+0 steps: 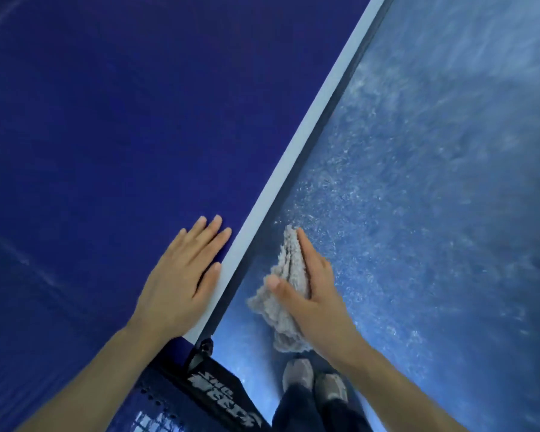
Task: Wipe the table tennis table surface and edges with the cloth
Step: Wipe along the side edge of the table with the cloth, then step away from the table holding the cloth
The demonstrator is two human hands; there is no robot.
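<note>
The dark blue table tennis table (100, 126) fills the left of the head view, with a white line (312, 113) along its side edge running diagonally up to the right. My left hand (181, 275) lies flat on the tabletop, fingers together, fingertips at the white line. My right hand (315, 294) is off the table's side, holding a grey textured cloth (286, 291) pressed against the dark side edge (328, 126), thumb on one face and fingers along the other.
The net post clamp (201, 350) and black net end with white lettering (225, 394) sit at the table edge below my left hand. A speckled blue floor (434, 182) lies to the right. My grey shoes (312, 381) stand beside the table.
</note>
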